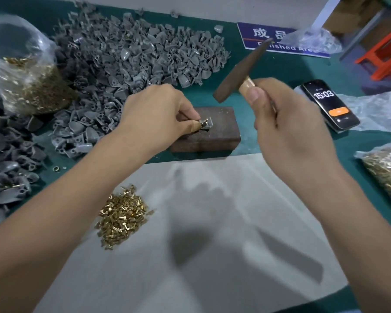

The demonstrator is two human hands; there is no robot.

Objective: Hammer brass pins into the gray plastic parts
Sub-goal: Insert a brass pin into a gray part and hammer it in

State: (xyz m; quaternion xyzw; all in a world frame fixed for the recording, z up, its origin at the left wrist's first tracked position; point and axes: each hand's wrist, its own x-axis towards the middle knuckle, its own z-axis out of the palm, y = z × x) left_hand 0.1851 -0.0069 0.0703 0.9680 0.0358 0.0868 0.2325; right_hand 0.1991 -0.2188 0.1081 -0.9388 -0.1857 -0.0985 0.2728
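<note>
Loose brass pins (122,216) nearest. Left hand (158,109) pinches gray part (205,124) on dark block (209,129), pin half hidden. Right hand (287,123) grips blurred hammer (242,73), head angled up-right.

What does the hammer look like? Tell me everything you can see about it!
The hammer has a long, dark, rusty-looking metal head and a pale wooden handle. Only a short bit of handle shows, because the right hand is wrapped around it close to the head. It is raised in the air and tilted, its lower end pointing down toward the dark block, touching nothing but the hand. It looks a little blurry.
</note>
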